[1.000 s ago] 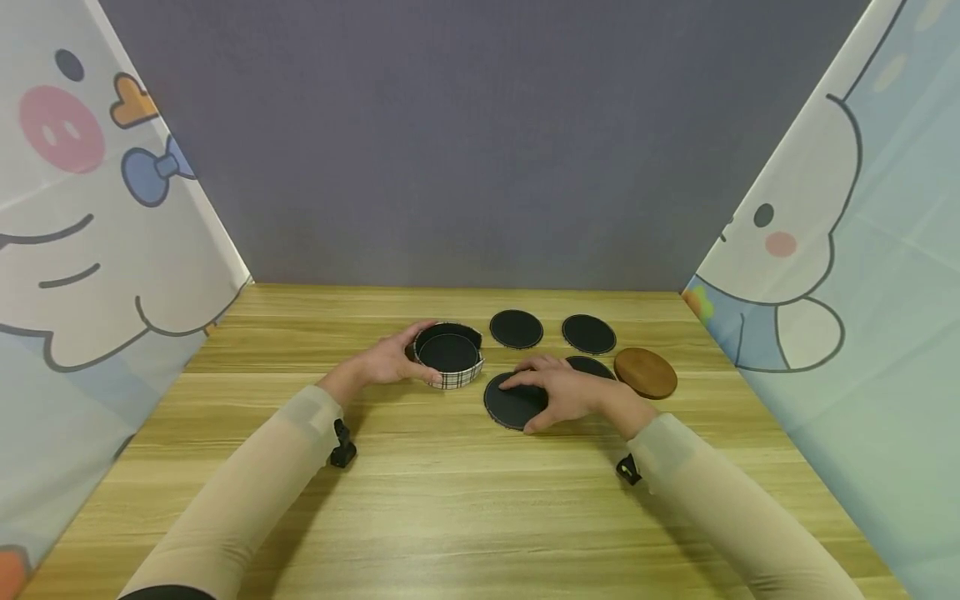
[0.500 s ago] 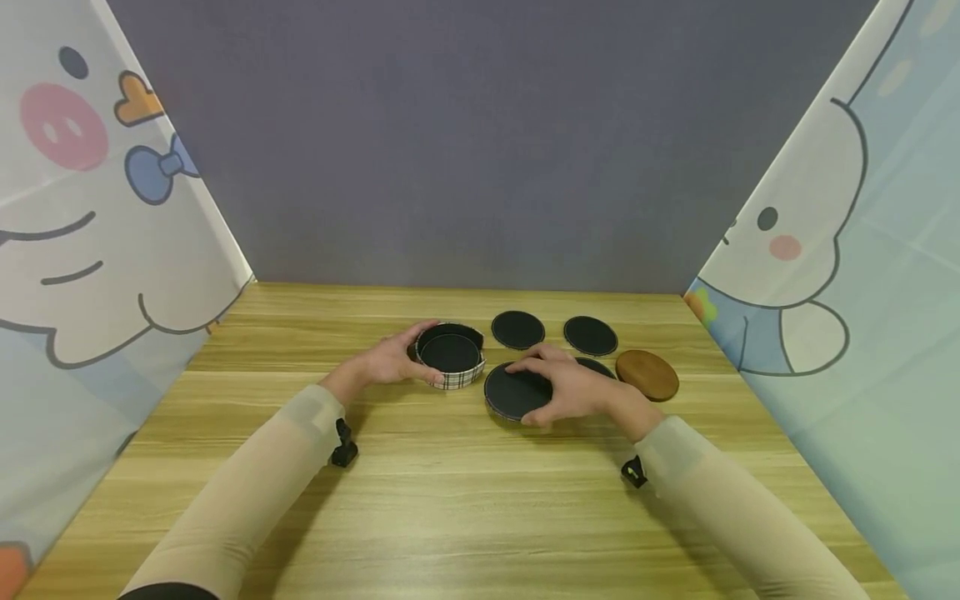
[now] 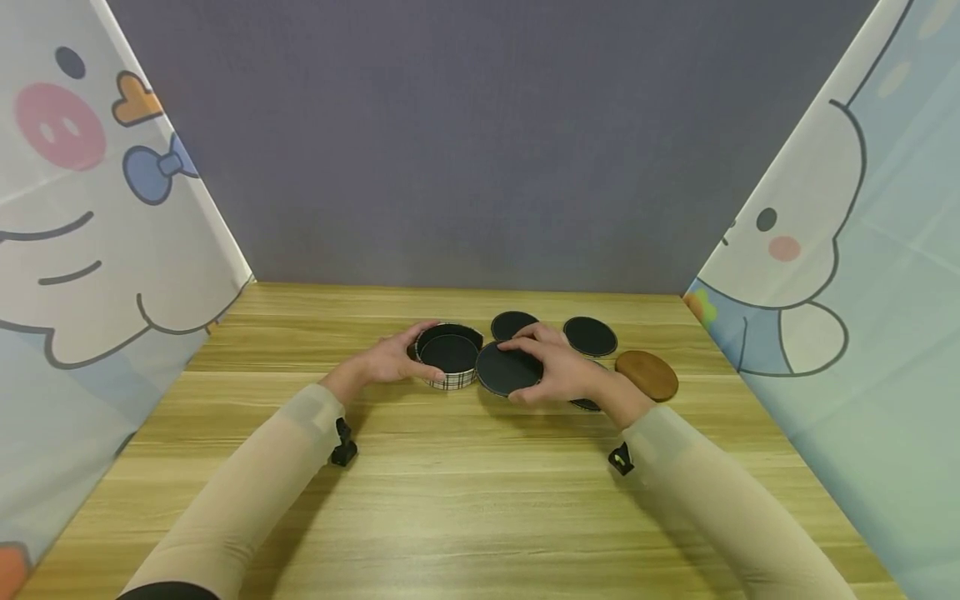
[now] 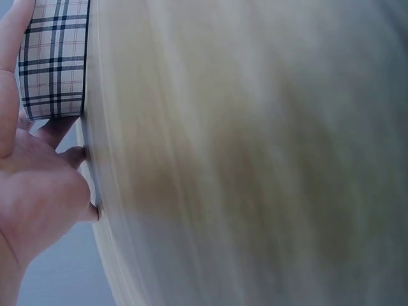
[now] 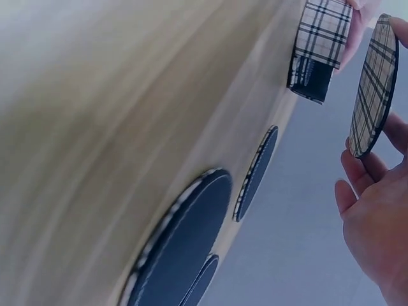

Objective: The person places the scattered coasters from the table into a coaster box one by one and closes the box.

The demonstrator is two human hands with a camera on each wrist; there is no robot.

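On the table a round plaid coaster holder (image 3: 459,382) with a black inside stands upright, a gap in its wall on the right. My left hand (image 3: 384,360) grips it from the left, thumb at the front, fingers behind; the left wrist view shows the thumb along the plaid wall (image 4: 54,60). My right hand (image 3: 562,371) pinches a round coaster (image 3: 501,371) by its edges, black face up, just right of the holder. In the right wrist view this coaster (image 5: 375,89) hangs above the table and shows its plaid underside.
Two black coasters lie behind, one (image 3: 510,320) partly covered by the held coaster, the other (image 3: 590,336) farther right. A third coaster (image 3: 587,405) is mostly hidden under my right hand. Right of them lies a brown wooden disc (image 3: 647,375). A grey wall (image 3: 472,167) closes the back.
My right hand has lifted the coaster off the table and carried it left and away from me, up beside the holder, tilting it slightly. The left hand and holder have stayed put.
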